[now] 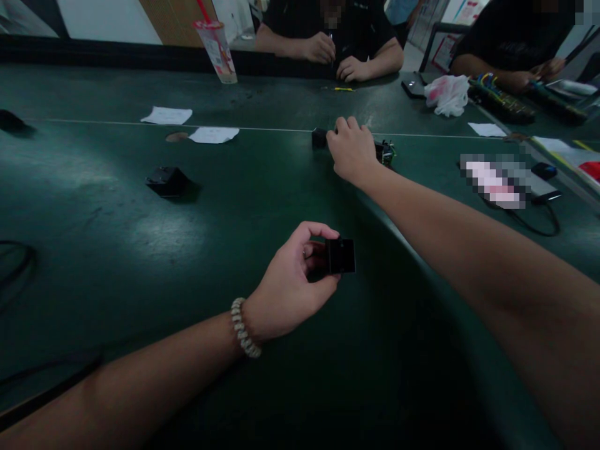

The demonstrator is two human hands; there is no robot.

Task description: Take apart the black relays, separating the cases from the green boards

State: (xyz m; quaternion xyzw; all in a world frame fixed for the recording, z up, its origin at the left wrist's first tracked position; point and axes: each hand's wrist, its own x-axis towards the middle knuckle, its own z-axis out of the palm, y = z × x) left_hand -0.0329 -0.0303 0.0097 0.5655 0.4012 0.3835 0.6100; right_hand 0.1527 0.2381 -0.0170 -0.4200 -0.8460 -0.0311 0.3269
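Observation:
My left hand (300,281) grips a small black box (342,255) between thumb and fingers, held over the green table in the middle of the view. A braided bracelet circles that wrist. Farther off, my right hand (351,147) reaches across the table with its fingers curled down. Its fingertips are hidden, so what they close on cannot be made out. Just left of these fingers sits a black cube (319,138). On the other side, a dark part with thin wires (386,152) shows partly from behind the hand.
Another black block (169,181) lies at left on the green table (225,206). White papers (214,134) rest near a seam. Beyond stand a cup with straw (218,53), a plastic bag (447,95) and wired devices (504,100). Two people sit across.

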